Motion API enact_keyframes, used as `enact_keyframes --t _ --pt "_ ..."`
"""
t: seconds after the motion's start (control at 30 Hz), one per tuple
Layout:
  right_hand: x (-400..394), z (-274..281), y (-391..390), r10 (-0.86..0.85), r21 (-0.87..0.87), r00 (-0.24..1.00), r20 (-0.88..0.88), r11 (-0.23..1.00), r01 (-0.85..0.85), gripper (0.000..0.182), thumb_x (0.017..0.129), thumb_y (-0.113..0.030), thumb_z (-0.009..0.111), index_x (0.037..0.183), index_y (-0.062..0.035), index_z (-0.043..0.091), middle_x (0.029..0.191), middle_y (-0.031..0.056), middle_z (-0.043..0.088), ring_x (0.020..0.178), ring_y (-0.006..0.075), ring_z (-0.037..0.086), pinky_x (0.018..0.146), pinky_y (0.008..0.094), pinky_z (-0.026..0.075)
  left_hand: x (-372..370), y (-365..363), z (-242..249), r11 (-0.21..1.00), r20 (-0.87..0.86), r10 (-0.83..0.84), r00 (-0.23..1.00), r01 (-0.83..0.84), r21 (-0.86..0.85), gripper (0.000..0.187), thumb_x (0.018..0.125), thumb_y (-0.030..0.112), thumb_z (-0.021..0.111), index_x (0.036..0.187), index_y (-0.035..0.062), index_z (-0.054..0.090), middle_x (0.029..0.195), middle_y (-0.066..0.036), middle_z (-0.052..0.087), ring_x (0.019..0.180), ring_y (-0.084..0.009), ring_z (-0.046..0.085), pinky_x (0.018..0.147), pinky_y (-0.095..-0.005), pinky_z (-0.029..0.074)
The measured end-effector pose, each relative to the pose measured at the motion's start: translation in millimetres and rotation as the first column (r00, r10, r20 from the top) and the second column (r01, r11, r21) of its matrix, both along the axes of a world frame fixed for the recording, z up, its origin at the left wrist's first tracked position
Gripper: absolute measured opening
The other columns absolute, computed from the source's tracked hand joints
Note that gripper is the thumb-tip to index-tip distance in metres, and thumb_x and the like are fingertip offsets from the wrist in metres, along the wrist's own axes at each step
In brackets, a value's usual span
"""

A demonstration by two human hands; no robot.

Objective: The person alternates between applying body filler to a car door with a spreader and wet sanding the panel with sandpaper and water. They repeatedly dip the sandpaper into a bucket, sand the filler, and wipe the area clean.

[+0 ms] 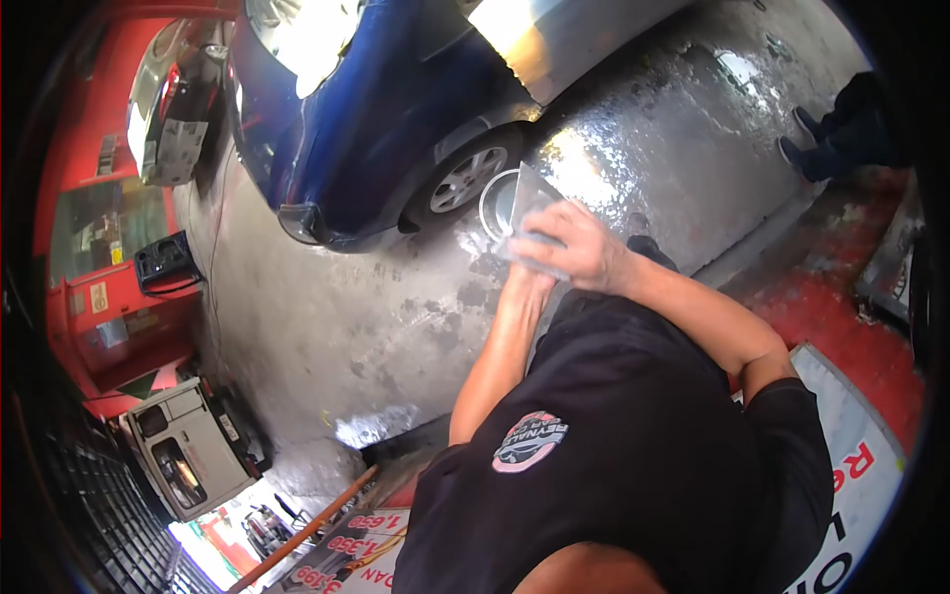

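My right hand (586, 246) is closed, its fingers curled round a grey, flat, partly see-through piece (534, 198) with a pointed upper corner. Its exact kind does not show. Just below, my left hand (534, 280) meets the underside of the same piece, its fingers hidden behind it and my right hand. A thin white ring (483, 206) shows beside the piece, overlapping the car's wheel in this view. Both hands are in front of my body, over the wet floor (396, 317).
A dark blue car (376, 109) with its front wheel (468, 178) stands ahead. Another person's legs (841, 139) are at the upper right. To the left are a black speaker-like box (166, 262) and a light-coloured van (188, 450). A printed sign (841, 485) is at the lower right.
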State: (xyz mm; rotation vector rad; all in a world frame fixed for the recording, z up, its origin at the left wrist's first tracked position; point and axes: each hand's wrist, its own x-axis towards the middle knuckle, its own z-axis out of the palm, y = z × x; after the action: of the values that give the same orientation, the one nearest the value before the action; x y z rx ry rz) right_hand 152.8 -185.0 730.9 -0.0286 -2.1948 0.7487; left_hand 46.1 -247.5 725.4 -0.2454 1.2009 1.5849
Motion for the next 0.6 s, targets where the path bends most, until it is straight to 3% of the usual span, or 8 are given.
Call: enact_keyframes --t 0.1,0.2,0.27,0.3,0.37,0.4,0.5,0.6 --pt "-5.7 -19.7 40.3 -0.024 -0.063 0.999 0.045 0.998 0.027 0.053 0.074 -0.021 0.077 0.125 -0.0062 0.07 0.119 0.0139 0.066 0.103 0.0345 0.064 0.093 0.0427 0.052 1.5 4.2 -6.8 0.999 0.028 -0.002 1.0 0.003 -0.035 0.027 0.111 0.031 0.052 0.121 0.0073 0.058 0.092 -0.008 0.058 0.057 -0.0084 0.044 0.036 -0.0192 0.032" --pt "-4.6 -49.3 91.3 -0.072 -0.126 0.985 0.159 0.988 0.092 0.049 0.081 -0.013 0.076 0.129 -0.0058 0.069 0.121 0.0135 0.068 0.105 0.0297 0.067 0.093 0.0392 0.054 -3.8 -5.6 -19.4 0.955 0.099 -0.252 0.963 0.231 0.187 0.03 0.11 0.035 0.054 0.12 0.0066 0.053 0.096 -0.01 0.058 0.056 -0.0084 0.045 0.034 -0.0187 0.031" --pt "1.3 -76.7 125.0 -0.051 -0.77 0.986 0.159 0.619 0.156 0.038 0.093 -0.01 0.074 0.13 -0.0077 0.069 0.118 0.0114 0.072 0.109 0.0241 0.067 0.096 0.036 0.054 -3.9 -0.4 -14.8 0.968 -0.031 -0.224 0.974 0.226 0.11 0.03 0.11 0.039 0.055 0.117 0.0098 0.052 0.092 -0.008 0.058 0.052 -0.0069 0.043 0.034 -0.0195 0.029" --pt "9.0 -80.1 140.5 -0.047 -0.768 0.986 0.157 0.622 0.152 0.038 0.093 -0.01 0.074 0.13 -0.0077 0.069 0.118 0.0114 0.072 0.109 0.0241 0.067 0.096 0.036 0.054 -4.3 3.9 -13.7 0.976 -0.161 -0.207 0.965 0.215 0.034 0.031 0.11 0.043 0.057 0.114 0.013 0.051 0.088 -0.005 0.057 0.048 -0.0054 0.041 0.034 -0.0203 0.027" --pt "22.9 -80.5 167.5 0.06 -0.988 0.998 0.03 0.156 0.02 0.036 0.095 -0.012 0.076 0.127 -0.0009 0.067 0.119 0.0108 0.074 0.11 0.0164 0.068 0.097 0.0331 0.054 -6.1 9.2 -23.9 0.978 -0.245 -0.207 0.947 0.192 -0.084 0.032 0.108 0.044 0.06 0.108 0.0134 0.051 0.083 -0.004 0.056 0.045 -0.0046 0.038 0.033 -0.0203 0.025" --pt "23.7 -75.6 175.2 0.055 -0.993 0.994 -0.097 0.064 -0.101 0.034 0.095 -0.014 0.077 0.123 0.0025 0.067 0.119 0.0078 0.073 0.108 0.012 0.066 0.096 0.0297 0.053 -4.5 11.0 -29.9 0.962 -0.22 -0.258 0.941 0.231 -0.143 0.033 0.107 0.045 0.062 0.108 0.0136 0.052 0.082 -0.003 0.055 0.044 -0.0045 0.038 0.033 -0.0202 0.024" --pt "24.7 -65.5 199.3 0.158 -0.987 0.982 -0.102 0.11 -0.121 0.035 0.094 -0.014 0.078 0.123 0.0019 0.067 0.117 0.0069 0.073 0.106 0.0129 0.067 0.096 0.0293 0.053 13.3 22.4 -44.6 0.933 -0.1 -0.324 0.941 0.301 -0.195 0.032 0.106 0.044 0.064 0.107 0.0142 0.053 0.079 -0.003 0.055 0.044 -0.0047 0.038 0.033 -0.02 0.024" --pt "25.8 -79.1 207.2 0.248 -0.99 0.966 -0.077 0.092 -0.102 0.038 0.092 -0.015 0.08 0.124 0.0006 0.067 0.115 0.007 0.072 0.106 0.0139 0.065 0.098 0.031 0.051 35.2 54.8 -26.3 0.948 0.237 -0.318 0.918 0.309 0.073 0.024 0.11 0.037 0.059 0.112 0.0148 0.052 0.084 -0.005 0.056 0.048 -0.0066 0.043 0.033 -0.0185 0.028"
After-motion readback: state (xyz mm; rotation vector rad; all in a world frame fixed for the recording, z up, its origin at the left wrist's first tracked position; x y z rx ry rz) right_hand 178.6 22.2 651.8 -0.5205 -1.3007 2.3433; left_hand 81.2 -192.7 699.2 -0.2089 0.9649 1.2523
